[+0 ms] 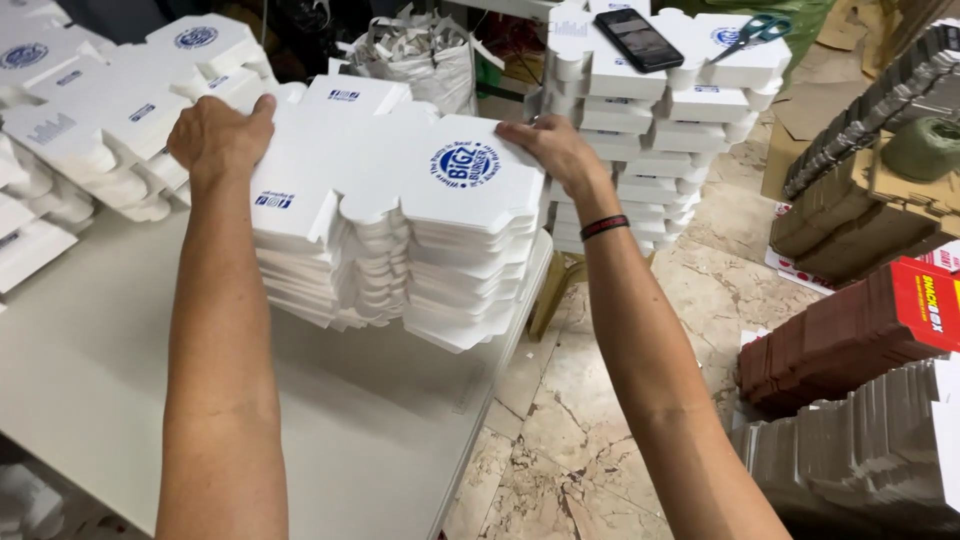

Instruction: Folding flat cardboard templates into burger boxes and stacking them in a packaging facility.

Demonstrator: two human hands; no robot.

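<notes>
While both arms stretch forward over the white table [90, 380], the person's hands clasp a thick stack of flat white box blanks [400, 230] from either side. Seen from the head camera, the left hand [218, 137] presses against the stack's far left edge, fingers curled over the top sheet and closed on it. The right hand [555, 148] grips the far right corner of the same stack, thumb on top and fingers wrapped down behind the edge; a dark band [604, 226] circles that wrist. The stack sits near the table's right edge, slightly overhanging it, and its top sheet carries a round blue print. Whether the bottom sheets rest fully on the table or are lifted a little, I cannot tell.

To the left, more white blanks [90, 130] lie in loose, fanned piles on the table, just beside the left hand. Behind the right hand stands a taller pile of white blanks [650, 140], with a black phone [639, 40] and a pair of green-handled scissors [752, 32] lying on top, apart from each other. On the marble floor [600, 400] at right lie rows of brown and red flat cartons [850, 335] and grey ones [860, 450], well apart from the hands.
</notes>
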